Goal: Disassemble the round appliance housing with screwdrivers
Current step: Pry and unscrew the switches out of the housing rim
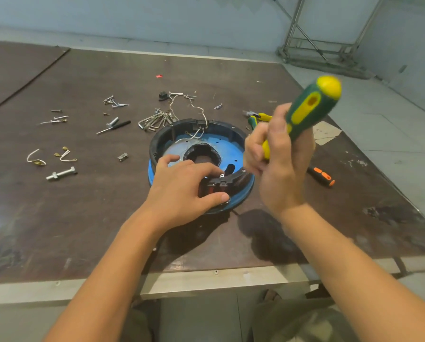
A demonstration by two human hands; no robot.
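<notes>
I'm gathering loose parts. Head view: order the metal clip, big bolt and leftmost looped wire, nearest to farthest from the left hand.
From the left hand:
1. metal clip, left of the housing.
2. big bolt, farther left.
3. looped wire, far left.

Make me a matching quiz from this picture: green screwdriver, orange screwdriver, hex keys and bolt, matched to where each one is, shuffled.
1 green screwdriver
2 orange screwdriver
3 hex keys
4 bolt

A on the table, far left of the housing
B in the right hand
C on the table, just behind the housing
D on the table, right of the housing

Pairs: 1-B, 2-D, 3-C, 4-A
</notes>
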